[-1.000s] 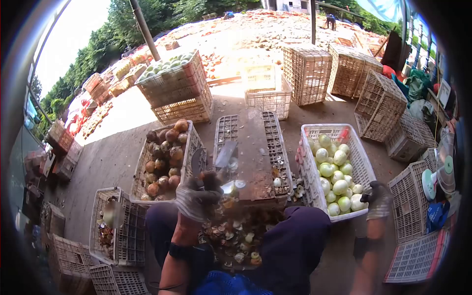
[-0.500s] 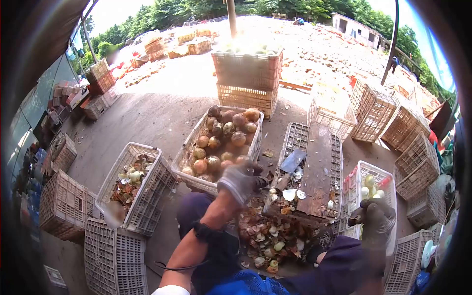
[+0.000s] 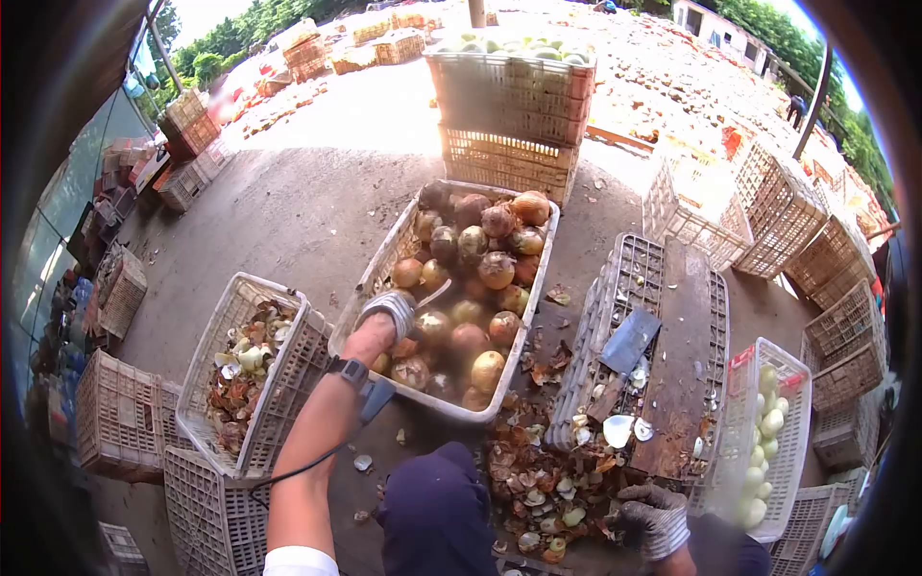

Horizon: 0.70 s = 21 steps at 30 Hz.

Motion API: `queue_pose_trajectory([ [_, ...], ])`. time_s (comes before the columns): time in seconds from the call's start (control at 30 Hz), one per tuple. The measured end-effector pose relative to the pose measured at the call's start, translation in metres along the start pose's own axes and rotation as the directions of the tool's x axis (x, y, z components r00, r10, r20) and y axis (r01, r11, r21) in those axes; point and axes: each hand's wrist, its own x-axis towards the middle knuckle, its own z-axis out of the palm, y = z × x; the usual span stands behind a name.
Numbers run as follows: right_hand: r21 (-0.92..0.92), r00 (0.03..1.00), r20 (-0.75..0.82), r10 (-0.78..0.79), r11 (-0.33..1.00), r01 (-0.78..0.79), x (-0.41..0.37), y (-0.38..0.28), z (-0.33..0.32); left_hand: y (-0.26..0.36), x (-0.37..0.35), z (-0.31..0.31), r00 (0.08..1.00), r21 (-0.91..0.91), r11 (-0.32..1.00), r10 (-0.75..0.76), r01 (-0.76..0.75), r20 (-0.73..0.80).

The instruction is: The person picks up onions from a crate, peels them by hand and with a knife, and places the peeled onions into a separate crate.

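My left hand, in a striped grey-white glove, reaches over the near left part of a crate of unpeeled brown onions. Its fingers are blurred among the onions, and I cannot tell whether they grip one. Low at the right, my gloved right hand is beside a heap of onion peels, fingers loosely bent and apart with nothing visible in them. A flat grey blade lies on an upturned crate next to a wooden board with white onion scraps.
A white crate of peeled onions stands at the right. Another crate at the left contains peels and scraps. Stacked crates rise behind the onions. More crates line the right side. My knee is in front.
My left hand has moved left and up into the onion crate. My right hand has come down and left from the white crate to the peel heap. The view has shifted.
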Motion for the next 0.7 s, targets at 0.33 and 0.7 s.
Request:
queue_pose_trajectory([
  [0.33,-0.441,0.994,0.069,-0.086,0.891,0.108,0.030,-0.007,-0.008,0.049,0.083,0.045,0.970,0.044,0.997,-0.068,0.060,0.232],
  [0.7,-0.487,0.989,0.101,-0.107,0.862,0.143,0.033,0.005,-0.009,0.019,0.107,0.068,0.972,-0.190,0.973,-0.087,0.129,0.217],
])
